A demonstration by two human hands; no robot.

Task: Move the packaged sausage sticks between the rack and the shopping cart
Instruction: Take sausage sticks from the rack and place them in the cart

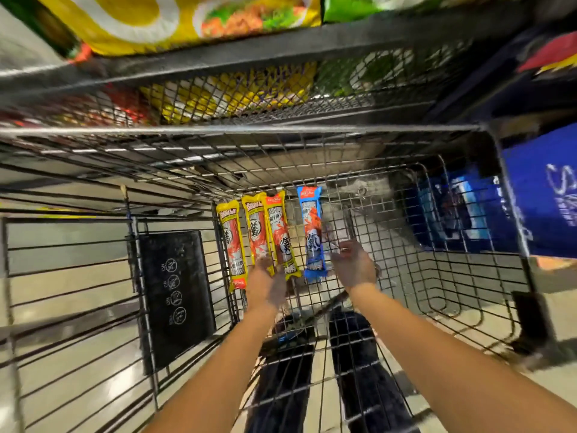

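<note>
Four packaged sausage sticks lie side by side on the wire floor of the shopping cart (406,276). Three are yellow: a left one (232,242), a middle one (257,232) and a right one (281,235). The fourth, a blue one (313,232), lies a little apart to their right. My left hand (265,284) reaches in with fingers stretched out, and its fingertips lie over the lower ends of the middle and right yellow packs. My right hand (354,267) hovers just right of the blue pack's lower end, fingers loosely bent, holding nothing. Both hands are blurred.
The rack's dark mesh shelf (249,98) stands beyond the cart's front rim, holding yellow and green snack bags (187,20). Blue packages (540,189) sit at the right. A black warning panel (175,292) hangs on the cart's folding seat at the left. My legs show below the cart.
</note>
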